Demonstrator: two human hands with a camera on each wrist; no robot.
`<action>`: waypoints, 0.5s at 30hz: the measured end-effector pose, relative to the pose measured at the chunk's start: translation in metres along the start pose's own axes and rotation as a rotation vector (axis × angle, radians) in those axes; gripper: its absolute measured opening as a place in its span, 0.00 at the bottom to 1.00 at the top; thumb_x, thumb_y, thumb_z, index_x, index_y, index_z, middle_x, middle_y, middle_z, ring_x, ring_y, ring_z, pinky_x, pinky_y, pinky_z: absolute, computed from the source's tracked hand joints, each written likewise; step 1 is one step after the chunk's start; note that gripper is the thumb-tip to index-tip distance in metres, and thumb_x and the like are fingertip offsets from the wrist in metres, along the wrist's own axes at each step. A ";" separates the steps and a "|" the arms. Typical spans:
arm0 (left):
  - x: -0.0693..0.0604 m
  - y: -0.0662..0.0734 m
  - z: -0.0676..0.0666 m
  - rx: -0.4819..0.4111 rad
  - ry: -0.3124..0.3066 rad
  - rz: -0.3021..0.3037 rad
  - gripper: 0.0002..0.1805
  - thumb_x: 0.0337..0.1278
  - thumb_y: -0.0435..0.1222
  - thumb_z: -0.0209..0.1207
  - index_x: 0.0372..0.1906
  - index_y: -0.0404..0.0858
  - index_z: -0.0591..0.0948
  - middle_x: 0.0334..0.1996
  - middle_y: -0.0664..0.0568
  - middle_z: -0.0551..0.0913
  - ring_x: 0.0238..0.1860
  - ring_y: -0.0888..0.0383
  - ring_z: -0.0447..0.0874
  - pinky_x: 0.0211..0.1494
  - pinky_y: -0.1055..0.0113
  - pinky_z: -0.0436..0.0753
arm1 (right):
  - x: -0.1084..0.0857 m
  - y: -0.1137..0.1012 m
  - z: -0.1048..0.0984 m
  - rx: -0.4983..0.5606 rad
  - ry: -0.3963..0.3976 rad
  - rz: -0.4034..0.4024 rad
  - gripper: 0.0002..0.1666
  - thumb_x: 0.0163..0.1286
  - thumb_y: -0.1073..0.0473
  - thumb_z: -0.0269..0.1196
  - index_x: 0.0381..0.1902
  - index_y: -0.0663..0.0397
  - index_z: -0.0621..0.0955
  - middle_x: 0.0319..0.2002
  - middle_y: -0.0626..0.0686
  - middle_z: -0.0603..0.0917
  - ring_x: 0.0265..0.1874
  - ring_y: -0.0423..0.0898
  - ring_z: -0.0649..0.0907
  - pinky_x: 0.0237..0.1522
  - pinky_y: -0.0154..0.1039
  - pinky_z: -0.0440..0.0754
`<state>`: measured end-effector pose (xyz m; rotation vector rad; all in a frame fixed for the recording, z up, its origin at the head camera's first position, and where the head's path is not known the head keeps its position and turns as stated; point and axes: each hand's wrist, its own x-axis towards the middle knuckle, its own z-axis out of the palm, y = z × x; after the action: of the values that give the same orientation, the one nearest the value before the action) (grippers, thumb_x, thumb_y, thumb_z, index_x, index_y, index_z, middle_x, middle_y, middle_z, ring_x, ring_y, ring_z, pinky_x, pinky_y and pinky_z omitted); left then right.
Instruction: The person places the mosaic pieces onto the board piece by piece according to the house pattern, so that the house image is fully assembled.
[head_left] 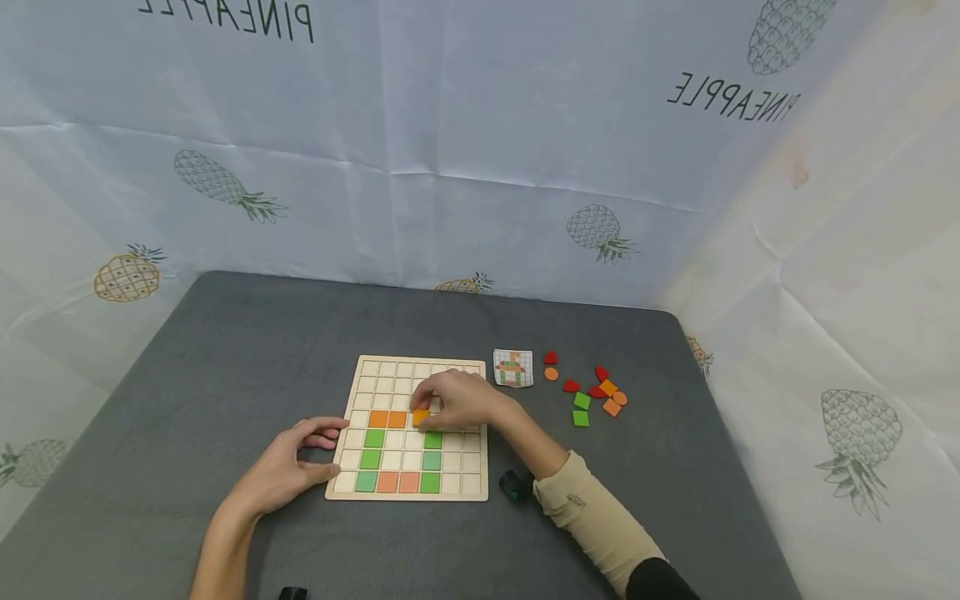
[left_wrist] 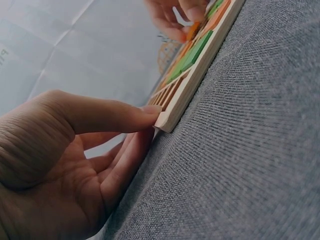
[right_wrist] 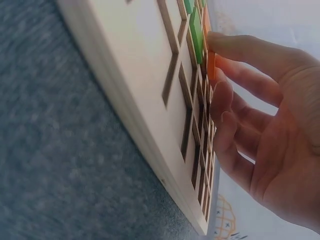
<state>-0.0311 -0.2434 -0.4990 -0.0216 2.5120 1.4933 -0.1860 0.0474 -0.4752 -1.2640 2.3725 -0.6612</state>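
My right hand [head_left: 461, 400] pinches an orange square tile [head_left: 420, 416] over the wooden grid board [head_left: 468, 492], just right of two orange tiles [head_left: 387, 419] in the same row. In the right wrist view, the thumb and fingers of the right hand [right_wrist: 270, 105] hold the orange tile [right_wrist: 211, 65] by its edges. Green tiles [head_left: 371, 459] form two columns below, with two salmon tiles [head_left: 397, 482] between them in the bottom row. My left hand [head_left: 281, 471] touches the board's left edge; in the left wrist view, the left hand's [left_wrist: 80, 155] thumb rests on the board's corner [left_wrist: 167, 120].
A pattern card [head_left: 513, 368] lies right of the board. Farther right are loose red pieces [head_left: 551, 357], green squares [head_left: 581, 418] and orange pieces [head_left: 612, 407]. Dark objects lie by the right sleeve [head_left: 513, 485] and at the front edge [head_left: 293, 593].
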 end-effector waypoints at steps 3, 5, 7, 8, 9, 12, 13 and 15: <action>0.000 0.000 0.000 0.003 0.002 0.002 0.36 0.56 0.27 0.76 0.71 0.31 0.77 0.61 0.38 0.80 0.59 0.47 0.79 0.47 0.70 0.86 | 0.002 -0.003 0.001 -0.014 -0.008 0.014 0.14 0.68 0.50 0.78 0.50 0.40 0.90 0.45 0.41 0.90 0.39 0.35 0.84 0.41 0.29 0.78; 0.000 0.000 0.000 0.004 0.004 0.002 0.36 0.56 0.27 0.76 0.71 0.31 0.77 0.60 0.39 0.80 0.59 0.48 0.80 0.48 0.70 0.86 | 0.003 -0.005 0.001 -0.016 -0.012 0.019 0.13 0.68 0.50 0.78 0.49 0.40 0.90 0.44 0.41 0.90 0.41 0.38 0.85 0.41 0.30 0.78; 0.000 -0.001 0.000 0.005 0.005 0.005 0.36 0.56 0.27 0.76 0.71 0.31 0.77 0.60 0.39 0.80 0.59 0.48 0.80 0.48 0.71 0.86 | 0.005 -0.007 0.001 -0.014 -0.016 0.023 0.13 0.68 0.50 0.78 0.49 0.40 0.90 0.44 0.41 0.89 0.43 0.39 0.86 0.42 0.30 0.78; 0.000 -0.001 0.000 0.003 0.005 0.005 0.36 0.56 0.27 0.76 0.71 0.32 0.78 0.60 0.39 0.80 0.59 0.48 0.80 0.48 0.70 0.86 | 0.005 -0.009 0.001 -0.012 -0.019 0.025 0.13 0.68 0.50 0.78 0.49 0.41 0.90 0.44 0.41 0.90 0.43 0.39 0.86 0.42 0.30 0.78; 0.000 -0.001 0.000 0.004 0.005 0.010 0.36 0.56 0.27 0.76 0.71 0.31 0.77 0.60 0.39 0.80 0.59 0.49 0.80 0.48 0.70 0.86 | 0.006 -0.009 0.001 -0.010 -0.020 0.028 0.14 0.68 0.50 0.78 0.49 0.41 0.89 0.43 0.41 0.90 0.44 0.40 0.86 0.42 0.30 0.78; 0.000 -0.001 0.000 0.006 0.005 0.016 0.36 0.56 0.27 0.76 0.71 0.31 0.77 0.60 0.39 0.80 0.58 0.50 0.80 0.48 0.70 0.86 | 0.007 -0.010 0.002 -0.003 -0.020 0.032 0.13 0.68 0.51 0.78 0.49 0.42 0.89 0.43 0.42 0.90 0.43 0.39 0.86 0.41 0.29 0.78; 0.000 -0.002 0.000 0.006 0.005 0.017 0.36 0.56 0.27 0.76 0.71 0.31 0.77 0.60 0.39 0.81 0.58 0.50 0.80 0.48 0.70 0.86 | 0.007 -0.010 0.002 -0.002 -0.018 0.031 0.13 0.69 0.51 0.78 0.49 0.42 0.89 0.43 0.42 0.90 0.42 0.39 0.86 0.41 0.29 0.78; 0.000 -0.002 0.000 0.006 0.006 0.021 0.36 0.56 0.27 0.76 0.71 0.31 0.77 0.60 0.39 0.81 0.58 0.51 0.80 0.48 0.70 0.86 | 0.006 -0.010 0.002 -0.002 -0.013 0.032 0.12 0.70 0.51 0.77 0.49 0.42 0.89 0.43 0.42 0.90 0.40 0.37 0.85 0.40 0.29 0.77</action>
<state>-0.0312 -0.2445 -0.5004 0.0013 2.5287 1.4954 -0.1816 0.0370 -0.4723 -1.2250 2.3786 -0.6394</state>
